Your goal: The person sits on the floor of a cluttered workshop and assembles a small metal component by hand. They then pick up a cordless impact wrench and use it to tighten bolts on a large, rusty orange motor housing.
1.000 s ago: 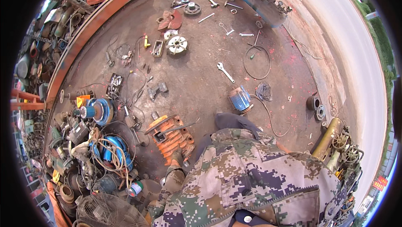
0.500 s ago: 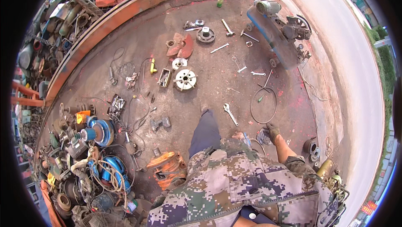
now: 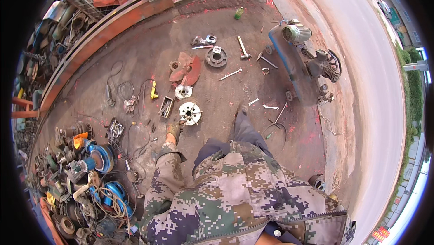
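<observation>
My left hand (image 3: 173,130), in a dark work glove, reaches forward at the lower left of a pale round metal disc (image 3: 195,114) with holes and a central hub. Its fingers look stretched toward the disc's rim; whether they touch it I cannot make out. I see nothing held in it. Close by lies a small open box (image 3: 166,107) filled with metal pieces. Beyond the disc are a smaller whitish flanged part (image 3: 183,92) and a red curved metal part (image 3: 194,70). My right hand is out of sight.
Hammers (image 3: 242,47), a long wrench (image 3: 231,74), small spanners (image 3: 271,107) and a dark ring-shaped part (image 3: 216,58) lie ahead. An air compressor (image 3: 291,64) stands at the right. Blue pumps (image 3: 101,157), cables and scrap crowd the left, below an orange beam (image 3: 104,32).
My body has moved forward, and my left hand has come into view beside the pale disc. My right hand, earlier low beside coiled cable, has gone from view. The adjustable wrench is now hidden.
</observation>
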{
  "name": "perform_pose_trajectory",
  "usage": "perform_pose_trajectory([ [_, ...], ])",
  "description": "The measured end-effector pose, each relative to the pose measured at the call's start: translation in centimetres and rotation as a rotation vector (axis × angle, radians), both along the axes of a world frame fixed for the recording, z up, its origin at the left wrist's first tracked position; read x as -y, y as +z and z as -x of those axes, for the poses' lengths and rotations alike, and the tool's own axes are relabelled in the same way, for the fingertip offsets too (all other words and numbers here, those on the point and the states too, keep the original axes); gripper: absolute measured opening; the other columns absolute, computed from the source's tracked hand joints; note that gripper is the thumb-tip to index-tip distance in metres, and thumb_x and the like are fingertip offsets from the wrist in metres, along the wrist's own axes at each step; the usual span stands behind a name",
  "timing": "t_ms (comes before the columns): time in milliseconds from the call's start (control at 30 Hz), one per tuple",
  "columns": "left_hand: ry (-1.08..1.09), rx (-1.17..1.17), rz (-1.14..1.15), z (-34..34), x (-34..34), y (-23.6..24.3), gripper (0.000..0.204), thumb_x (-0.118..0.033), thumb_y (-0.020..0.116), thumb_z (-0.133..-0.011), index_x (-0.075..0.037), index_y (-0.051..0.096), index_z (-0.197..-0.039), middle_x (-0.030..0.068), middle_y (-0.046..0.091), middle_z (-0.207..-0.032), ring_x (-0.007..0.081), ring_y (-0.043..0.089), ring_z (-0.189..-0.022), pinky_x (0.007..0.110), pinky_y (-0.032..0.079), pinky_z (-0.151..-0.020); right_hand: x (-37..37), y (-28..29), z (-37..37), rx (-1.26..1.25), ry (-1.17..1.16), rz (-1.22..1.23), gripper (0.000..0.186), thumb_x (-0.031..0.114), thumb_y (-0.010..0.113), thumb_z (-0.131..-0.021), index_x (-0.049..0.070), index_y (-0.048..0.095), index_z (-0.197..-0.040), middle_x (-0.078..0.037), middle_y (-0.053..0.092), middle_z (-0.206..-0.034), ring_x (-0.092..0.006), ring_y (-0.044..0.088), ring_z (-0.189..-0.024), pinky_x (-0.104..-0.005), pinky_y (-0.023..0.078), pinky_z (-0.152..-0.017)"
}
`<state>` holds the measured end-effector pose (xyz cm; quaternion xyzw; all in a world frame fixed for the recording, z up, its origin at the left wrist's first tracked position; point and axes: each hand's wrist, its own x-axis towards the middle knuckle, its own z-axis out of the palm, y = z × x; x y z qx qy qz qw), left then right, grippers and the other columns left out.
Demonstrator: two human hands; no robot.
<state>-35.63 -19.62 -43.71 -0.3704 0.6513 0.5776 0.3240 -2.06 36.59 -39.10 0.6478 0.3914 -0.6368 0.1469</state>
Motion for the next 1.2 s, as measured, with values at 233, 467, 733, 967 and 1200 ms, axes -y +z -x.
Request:
perform_pose_trajectory([
  [233, 0.152, 0.180, 0.078, 2.9, -3.7, -2.7, 0.037, -0.029, 0.051, -0.108, -0.012, 0.071, -0.133, 0.0004, 0.066, -0.075, 0.0121, 0.049, -0.060, 0.030, 0.045, -0.058, -11.9, -5.6, 24.7, -0.071, 0.189, 0.022, 0.030, 0.028, 0.065, -0.102, 0.011, 0.063, -0.127, -0.012, 0.073, -0.106, -0.0266, 0.072, -0.084, -0.0433, 0.060, -0.076],
  [467, 0.032, 0.505, -0.032, -3.2, -13.6, -0.5, 0.041, -0.030, 0.050, -0.108, -0.012, 0.062, -0.142, 0.0007, 0.068, -0.083, 0.0115, 0.050, -0.062, 0.029, 0.045, -0.058, -21.4, 2.1, 49.0, -0.300, 0.273, -0.204, 0.030, 0.027, 0.064, -0.106, 0.008, 0.062, -0.130, -0.008, 0.071, -0.097, -0.0195, 0.069, -0.075, -0.0328, 0.058, -0.067],
  [733, -0.154, 0.481, -0.063, 9.0, -15.4, -9.0, 0.048, -0.032, 0.049, -0.108, -0.012, 0.051, -0.152, 0.0010, 0.070, -0.091, 0.0109, 0.050, -0.064, 0.029, 0.045, -0.058, -23.3, -1.4, 53.1, -0.088, 0.167, -0.191, 0.036, 0.020, 0.066, -0.104, 0.007, 0.060, -0.136, -0.011, 0.072, -0.099, -0.0254, 0.072, -0.079, -0.0362, 0.061, -0.064],
  [967, 0.115, -0.083, -0.033, 33.6, -21.6, -7.7, 0.052, -0.038, 0.055, -0.108, -0.008, 0.052, -0.149, 0.0049, 0.073, -0.106, 0.0117, 0.061, -0.075, 0.028, 0.047, -0.058, -38.0, -8.3, 61.2, -0.229, 0.329, -0.126, 0.025, 0.012, 0.066, -0.100, 0.007, 0.069, -0.124, -0.007, 0.070, -0.094, -0.0242, 0.069, -0.079, -0.0375, 0.058, -0.065],
  [1200, 0.676, -0.225, 0.137, 35.7, -25.0, 0.4, 0.053, -0.042, 0.060, -0.106, 0.001, 0.057, -0.138, 0.0107, 0.075, -0.112, 0.0126, 0.062, -0.077, 0.026, 0.044, -0.055, -38.6, -15.6, 93.6, -0.011, 1.169, -0.708, 0.044, 0.031, 0.073, -0.098, 0.009, 0.063, -0.136, -0.012, 0.075, -0.108, -0.0228, 0.072, -0.084, -0.0363, 0.058, -0.070],
])
